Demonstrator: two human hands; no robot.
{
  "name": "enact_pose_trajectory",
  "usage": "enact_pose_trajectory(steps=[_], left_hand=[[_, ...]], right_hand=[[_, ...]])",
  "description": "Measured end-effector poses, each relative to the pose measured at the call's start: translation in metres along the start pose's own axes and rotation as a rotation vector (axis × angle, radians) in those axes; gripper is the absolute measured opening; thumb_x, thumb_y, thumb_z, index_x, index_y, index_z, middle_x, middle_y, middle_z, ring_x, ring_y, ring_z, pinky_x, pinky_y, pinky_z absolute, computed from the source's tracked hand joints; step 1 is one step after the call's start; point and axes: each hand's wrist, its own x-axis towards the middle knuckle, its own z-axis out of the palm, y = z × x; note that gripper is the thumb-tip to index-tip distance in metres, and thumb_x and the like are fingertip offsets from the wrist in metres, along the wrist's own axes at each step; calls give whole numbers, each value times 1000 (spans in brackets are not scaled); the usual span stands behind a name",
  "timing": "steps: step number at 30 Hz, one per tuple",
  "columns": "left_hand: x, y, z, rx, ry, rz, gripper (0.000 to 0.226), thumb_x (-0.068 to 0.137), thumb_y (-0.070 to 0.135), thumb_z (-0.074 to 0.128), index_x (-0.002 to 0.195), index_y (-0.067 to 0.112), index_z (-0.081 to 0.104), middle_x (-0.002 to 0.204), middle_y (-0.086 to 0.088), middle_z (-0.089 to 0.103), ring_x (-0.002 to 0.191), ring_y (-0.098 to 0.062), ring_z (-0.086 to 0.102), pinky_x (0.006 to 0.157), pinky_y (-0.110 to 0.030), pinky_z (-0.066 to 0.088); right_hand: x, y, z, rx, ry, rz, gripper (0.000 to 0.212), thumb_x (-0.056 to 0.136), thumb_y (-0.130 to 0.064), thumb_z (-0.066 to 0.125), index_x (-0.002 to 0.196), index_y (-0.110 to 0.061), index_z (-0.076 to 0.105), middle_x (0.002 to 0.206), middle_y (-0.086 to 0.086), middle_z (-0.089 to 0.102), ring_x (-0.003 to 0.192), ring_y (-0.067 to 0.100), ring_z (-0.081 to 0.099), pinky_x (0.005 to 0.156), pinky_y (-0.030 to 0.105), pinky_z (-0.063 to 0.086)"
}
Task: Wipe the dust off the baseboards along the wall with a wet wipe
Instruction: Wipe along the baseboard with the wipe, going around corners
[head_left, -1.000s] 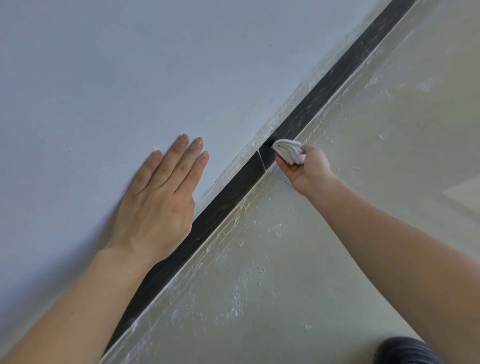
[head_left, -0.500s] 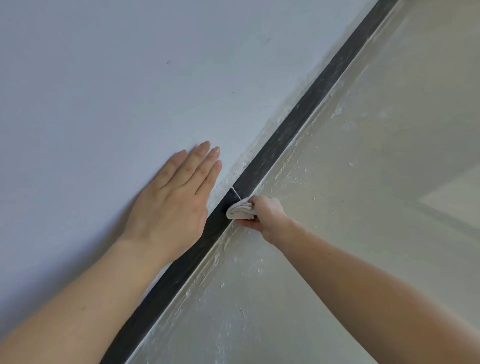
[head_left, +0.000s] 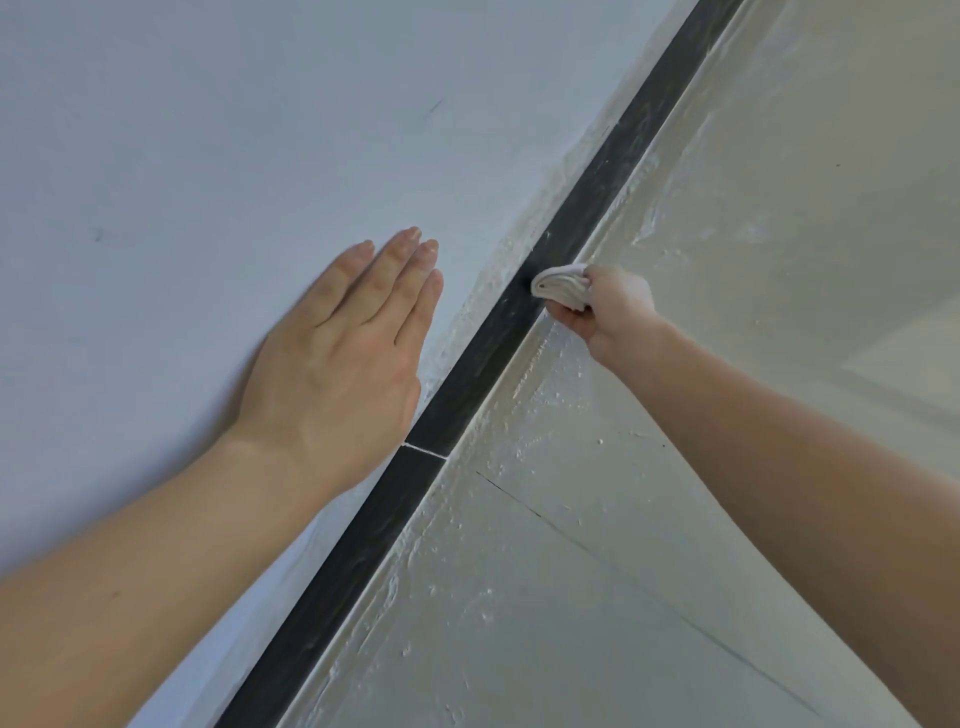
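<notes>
White folded wipe (head_left: 561, 287) gripped by right hand (head_left: 610, 312) against dark baseboard (head_left: 483, 364), left hand (head_left: 337, 364) flat on wall (head_left: 208, 130)

The single head view looks forward and down from close range, at the wall (head_left: 208, 130) meeting the floor (head_left: 727, 467) — the baseboard (head_left: 467, 384) crossing diagonally, lower left to upper right.
</notes>
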Motion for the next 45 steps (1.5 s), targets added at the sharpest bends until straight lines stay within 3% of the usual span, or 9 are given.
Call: enact_pose_trajectory(steps=[3, 6, 8, 11, 14, 20, 31, 39, 45], left_hand=[[6, 0, 2, 5, -30, 15, 60, 90, 21, 15, 143, -4, 31, 152, -17, 28, 143, -29, 23, 118, -40, 8], [10, 4, 2, -16, -54, 13, 61, 90, 22, 16, 143, -4, 30, 152, -17, 27, 143, -28, 21, 118, -39, 4], [12, 5, 2, -53, -59, 0, 60, 89, 21, 19, 142, -5, 32, 152, -17, 28, 142, -27, 22, 118, -39, 5], [12, 5, 2, -49, -68, 10, 59, 91, 20, 18, 143, -4, 30, 153, -16, 26, 143, -27, 21, 118, -39, 7], [12, 4, 3, -21, -82, 22, 59, 91, 21, 22, 144, -3, 28, 154, -15, 24, 143, -27, 18, 118, -39, 6], [13, 3, 4, 8, -80, 46, 58, 91, 21, 25, 144, -4, 30, 153, -16, 26, 143, -28, 19, 118, -40, 7], [12, 3, 3, 53, -102, 51, 59, 92, 22, 23, 145, -3, 25, 154, -15, 22, 144, -27, 16, 118, -39, 6], [15, 5, 3, 61, -96, 51, 58, 92, 22, 23, 145, -2, 28, 154, -14, 24, 143, -26, 18, 118, -38, 5], [15, 5, 2, 12, -85, 38, 57, 93, 22, 21, 143, -2, 33, 153, -14, 28, 143, -26, 22, 118, -38, 8]], right_hand=[[-9, -4, -19, 49, -118, 60, 23, 96, -19, 46, 106, -5, 60, 83, 11, 62, 59, 17, 59, 47, 24, 50], [-34, 27, -28, -612, -86, -147, 17, 89, -18, 48, 81, -7, 56, 65, 9, 53, 52, 19, 51, 46, 25, 40], [-56, 50, -24, -758, -190, -168, 20, 87, -17, 49, 70, -8, 53, 61, 6, 54, 47, 16, 51, 43, 22, 38], [-71, 75, -8, -647, -387, 142, 16, 91, -13, 48, 81, -6, 56, 75, 10, 63, 51, 15, 60, 42, 22, 47], [-68, 74, 13, -359, -340, 439, 18, 95, -9, 49, 110, 0, 53, 98, 16, 62, 63, 21, 63, 55, 28, 58], [-32, 28, 17, -413, -289, 296, 21, 97, -6, 47, 113, 3, 56, 114, 19, 60, 83, 24, 63, 79, 31, 57], [-11, -4, -23, 269, -167, 198, 30, 99, -20, 43, 115, 0, 59, 87, 14, 64, 57, 18, 64, 48, 23, 53], [-77, 130, -3, -216, -405, 626, 34, 91, -8, 53, 122, 5, 50, 110, 24, 62, 82, 27, 67, 65, 34, 60], [-51, 97, 13, -300, -243, 406, 3, 95, -3, 47, 96, -4, 50, 104, 20, 64, 87, 29, 70, 80, 42, 59]])
